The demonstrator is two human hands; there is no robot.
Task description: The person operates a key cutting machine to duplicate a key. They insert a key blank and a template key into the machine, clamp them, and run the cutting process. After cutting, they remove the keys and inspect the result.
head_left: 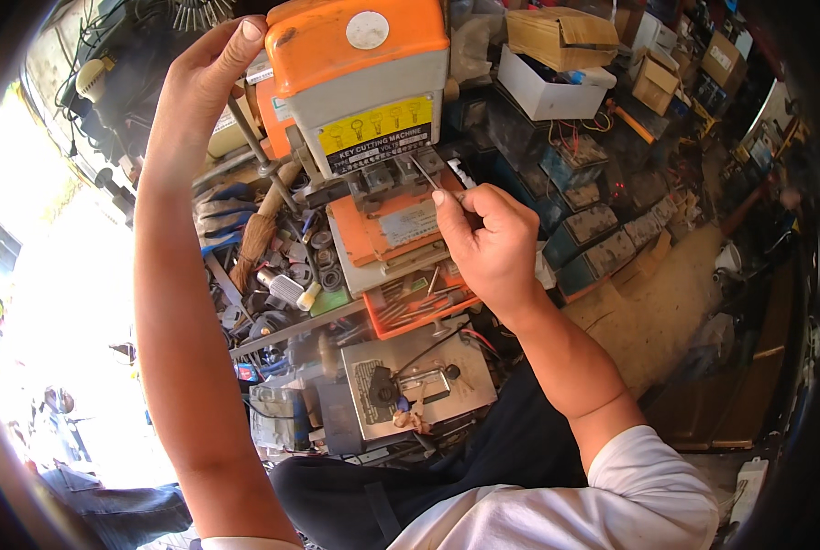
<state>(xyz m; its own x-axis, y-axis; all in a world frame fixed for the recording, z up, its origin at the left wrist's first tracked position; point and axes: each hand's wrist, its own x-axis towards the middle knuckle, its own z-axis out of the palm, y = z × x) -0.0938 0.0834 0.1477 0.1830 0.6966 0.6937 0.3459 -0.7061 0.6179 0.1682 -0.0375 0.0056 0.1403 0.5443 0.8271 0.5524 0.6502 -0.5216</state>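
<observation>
A key cutting machine [373,101] with an orange cover and grey body stands at the top middle. My left hand [210,69] is curled at the upper left of its orange cover [355,50], the thumb against the edge; the fingers are mostly hidden. In front of the machine, my right hand [493,234] is closed in a pinch on a thin metal rod [425,173]. The rod's far tip reaches the metal clamps [387,179] above the orange base [360,229]. Whether the tip touches a clamp, I cannot tell.
Below the base sits an orange tray [380,321] of thin metal pieces. Nearer me is a metal box [474,385] with a cable. A wooden-handled brush [259,238] and loose parts crowd the left. Cardboard boxes [561,41] and dark batteries [575,165] stand right.
</observation>
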